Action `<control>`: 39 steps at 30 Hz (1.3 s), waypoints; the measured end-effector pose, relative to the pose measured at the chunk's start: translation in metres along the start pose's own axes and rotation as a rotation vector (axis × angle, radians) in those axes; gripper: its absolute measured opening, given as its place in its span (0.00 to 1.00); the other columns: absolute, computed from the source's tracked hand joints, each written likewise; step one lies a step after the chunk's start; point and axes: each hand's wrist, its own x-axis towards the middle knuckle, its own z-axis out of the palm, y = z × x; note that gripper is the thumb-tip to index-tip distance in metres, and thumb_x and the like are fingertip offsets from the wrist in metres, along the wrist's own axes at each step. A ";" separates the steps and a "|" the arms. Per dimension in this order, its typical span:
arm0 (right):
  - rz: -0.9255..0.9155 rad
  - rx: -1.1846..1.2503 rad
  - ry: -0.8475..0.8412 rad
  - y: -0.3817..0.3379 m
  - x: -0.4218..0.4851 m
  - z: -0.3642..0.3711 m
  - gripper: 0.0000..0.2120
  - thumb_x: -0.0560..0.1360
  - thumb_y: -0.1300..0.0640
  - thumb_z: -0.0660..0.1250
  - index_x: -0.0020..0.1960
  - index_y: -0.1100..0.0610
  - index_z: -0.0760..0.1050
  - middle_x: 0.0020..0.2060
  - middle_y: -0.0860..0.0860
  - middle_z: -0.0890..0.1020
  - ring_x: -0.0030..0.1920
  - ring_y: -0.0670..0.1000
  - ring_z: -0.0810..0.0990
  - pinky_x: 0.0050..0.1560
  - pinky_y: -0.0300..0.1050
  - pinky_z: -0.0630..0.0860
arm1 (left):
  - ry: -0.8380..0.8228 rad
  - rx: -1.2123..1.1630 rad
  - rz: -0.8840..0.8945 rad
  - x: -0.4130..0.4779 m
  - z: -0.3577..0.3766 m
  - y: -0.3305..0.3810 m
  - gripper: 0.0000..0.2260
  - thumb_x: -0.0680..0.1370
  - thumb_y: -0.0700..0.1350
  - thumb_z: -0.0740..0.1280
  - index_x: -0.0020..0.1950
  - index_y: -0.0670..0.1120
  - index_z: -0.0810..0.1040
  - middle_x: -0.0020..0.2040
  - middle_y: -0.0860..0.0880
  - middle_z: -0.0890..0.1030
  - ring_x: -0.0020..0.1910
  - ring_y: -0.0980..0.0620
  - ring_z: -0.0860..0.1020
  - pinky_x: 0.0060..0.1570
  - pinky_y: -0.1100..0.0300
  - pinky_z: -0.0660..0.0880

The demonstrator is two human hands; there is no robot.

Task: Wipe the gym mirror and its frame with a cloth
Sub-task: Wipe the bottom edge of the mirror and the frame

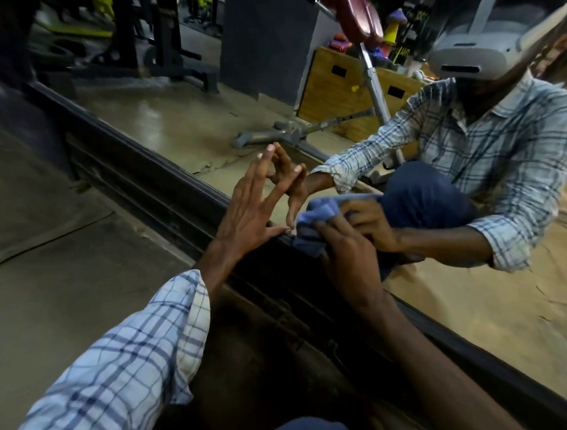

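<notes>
**Cloth at the mirror's bottom edge, one hand braced on the glass**

The gym mirror (182,124) fills the upper part of the view and runs down to floor level. It reflects a weight bench, a wooden box and the crouching person. Its dark frame (154,181) crosses the picture as a diagonal rail, grooved and dusty-looking, with the worn floor (65,271) in front of it.

The left hand (253,207), in a plaid sleeve (136,354), is open against the glass. Its fingers (261,169) are straight and spread, with the tips meeting their own reflection, and the thumb lies along the top lip of the frame. The right hand (345,249) has its fingers curled tight round a bunched blue cloth (308,246). It presses the cloth just where glass meets frame, beside the left thumb.

The step in hand looks like wiping the seam between glass and bottom rail. To do it well:

- Push a fold of cloth into the corner, not over it, and draw it along the rail in one direction so the grit travels instead of smearing upward.
- Turn the wad to a clean face as it loads.
- The braced palm will likely leave prints, so that patch of glass wants a pass afterwards.
- The rail's grooves probably need a fingertip behind the cloth.
</notes>
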 end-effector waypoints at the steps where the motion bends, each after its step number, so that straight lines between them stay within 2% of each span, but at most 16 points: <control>1: 0.004 0.018 0.106 -0.004 0.011 -0.012 0.20 0.71 0.62 0.66 0.61 0.58 0.82 0.60 0.56 0.80 0.53 0.52 0.78 0.51 0.43 0.77 | 0.005 -0.006 -0.021 0.001 0.000 -0.004 0.59 0.65 0.59 0.82 0.85 0.57 0.47 0.84 0.38 0.38 0.83 0.37 0.44 0.74 0.38 0.61; 4: 0.074 0.072 0.431 -0.010 0.045 -0.040 0.20 0.70 0.62 0.64 0.61 0.63 0.81 0.55 0.60 0.80 0.52 0.50 0.73 0.50 0.28 0.65 | -0.007 -0.005 -0.076 0.002 -0.004 -0.018 0.59 0.65 0.62 0.81 0.85 0.56 0.49 0.83 0.39 0.36 0.83 0.36 0.43 0.73 0.35 0.62; 6: 0.091 0.078 0.434 -0.016 0.048 -0.026 0.18 0.71 0.67 0.68 0.60 0.63 0.80 0.54 0.59 0.80 0.52 0.49 0.73 0.54 0.22 0.63 | -0.010 0.007 -0.051 0.004 -0.005 -0.027 0.58 0.65 0.61 0.81 0.85 0.56 0.48 0.83 0.39 0.37 0.82 0.35 0.44 0.73 0.34 0.63; 8: 0.040 0.052 0.212 -0.017 0.034 0.017 0.18 0.73 0.68 0.70 0.62 0.59 0.79 0.57 0.56 0.80 0.53 0.50 0.78 0.58 0.29 0.72 | -0.013 0.026 -0.028 0.005 -0.006 -0.035 0.57 0.66 0.59 0.81 0.84 0.58 0.45 0.83 0.38 0.38 0.82 0.34 0.45 0.73 0.35 0.63; 10: -0.031 0.071 -0.037 -0.017 0.017 0.056 0.17 0.76 0.65 0.72 0.63 0.55 0.80 0.60 0.51 0.80 0.53 0.52 0.82 0.49 0.47 0.82 | -0.022 0.045 -0.012 0.006 -0.006 -0.043 0.57 0.68 0.58 0.81 0.84 0.58 0.45 0.83 0.37 0.39 0.83 0.35 0.45 0.73 0.34 0.63; 11: -0.041 0.097 -0.083 -0.017 0.015 0.063 0.15 0.76 0.63 0.72 0.62 0.54 0.81 0.61 0.49 0.80 0.51 0.51 0.83 0.46 0.49 0.82 | -0.025 0.055 -0.011 0.007 -0.006 -0.047 0.56 0.68 0.58 0.81 0.84 0.57 0.45 0.83 0.38 0.39 0.83 0.35 0.45 0.74 0.33 0.62; 14: -0.042 0.115 0.011 -0.022 0.036 0.047 0.17 0.74 0.64 0.73 0.62 0.56 0.82 0.62 0.52 0.81 0.53 0.49 0.82 0.52 0.40 0.80 | -0.038 0.076 -0.044 0.010 -0.009 -0.064 0.56 0.67 0.59 0.81 0.84 0.57 0.48 0.83 0.37 0.39 0.83 0.35 0.44 0.74 0.35 0.60; 16: -0.029 0.097 0.215 -0.030 0.064 0.016 0.17 0.73 0.64 0.72 0.62 0.59 0.81 0.60 0.56 0.81 0.53 0.45 0.77 0.55 0.32 0.73 | -0.042 0.088 -0.036 0.013 -0.014 -0.075 0.56 0.67 0.60 0.81 0.85 0.57 0.49 0.83 0.36 0.40 0.83 0.35 0.44 0.74 0.36 0.60; 19: 0.026 0.092 0.402 -0.033 0.099 -0.003 0.19 0.71 0.66 0.71 0.62 0.63 0.80 0.56 0.59 0.81 0.51 0.47 0.73 0.52 0.25 0.63 | -0.039 0.085 -0.025 0.017 -0.019 -0.085 0.57 0.65 0.61 0.81 0.85 0.56 0.50 0.83 0.37 0.39 0.83 0.35 0.45 0.74 0.38 0.58; 22: -0.016 0.076 0.229 -0.041 0.085 0.039 0.20 0.73 0.67 0.71 0.64 0.60 0.79 0.58 0.57 0.81 0.54 0.43 0.73 0.56 0.24 0.66 | -0.026 0.056 -0.080 0.017 -0.016 -0.091 0.58 0.65 0.60 0.82 0.84 0.58 0.48 0.83 0.39 0.38 0.83 0.35 0.45 0.73 0.33 0.65; 24: -0.056 0.150 0.081 -0.042 0.070 0.069 0.17 0.76 0.66 0.69 0.65 0.59 0.79 0.57 0.53 0.81 0.55 0.38 0.74 0.51 0.27 0.73 | -0.028 0.049 -0.122 0.017 -0.015 -0.098 0.59 0.65 0.57 0.83 0.84 0.60 0.45 0.83 0.42 0.36 0.83 0.36 0.44 0.70 0.30 0.68; 26: -0.091 0.187 0.039 -0.043 0.065 0.083 0.16 0.77 0.59 0.66 0.64 0.58 0.80 0.58 0.52 0.81 0.54 0.42 0.76 0.49 0.34 0.78 | -0.032 0.063 -0.129 0.018 -0.015 -0.107 0.59 0.66 0.58 0.82 0.84 0.61 0.44 0.83 0.40 0.37 0.83 0.36 0.43 0.69 0.30 0.68; 29: -0.107 0.209 0.059 -0.046 0.066 0.087 0.20 0.79 0.51 0.62 0.66 0.58 0.79 0.63 0.52 0.80 0.54 0.47 0.81 0.51 0.36 0.77 | -0.046 0.083 -0.126 0.021 -0.017 -0.117 0.58 0.65 0.63 0.80 0.84 0.61 0.44 0.83 0.39 0.37 0.83 0.37 0.43 0.70 0.29 0.68; 32: -0.088 0.222 0.074 -0.046 0.063 0.095 0.20 0.79 0.57 0.70 0.71 0.57 0.77 0.70 0.52 0.76 0.60 0.50 0.81 0.57 0.41 0.81 | -0.032 0.087 -0.091 0.024 -0.017 -0.125 0.57 0.64 0.66 0.76 0.84 0.60 0.46 0.83 0.42 0.37 0.83 0.36 0.43 0.68 0.28 0.68; 34: -0.065 0.252 0.109 -0.048 0.062 0.102 0.24 0.77 0.60 0.74 0.72 0.58 0.76 0.74 0.52 0.73 0.65 0.53 0.80 0.67 0.36 0.72 | -0.021 0.092 -0.090 0.027 -0.017 -0.135 0.58 0.63 0.67 0.78 0.84 0.58 0.47 0.83 0.40 0.38 0.83 0.36 0.43 0.69 0.27 0.67; 39: -0.018 0.308 0.330 -0.059 0.088 0.091 0.17 0.81 0.55 0.66 0.66 0.61 0.81 0.67 0.56 0.79 0.66 0.53 0.78 0.69 0.34 0.69 | -0.006 0.107 -0.134 0.038 -0.030 -0.172 0.62 0.61 0.70 0.80 0.85 0.54 0.49 0.83 0.38 0.38 0.83 0.35 0.42 0.73 0.28 0.61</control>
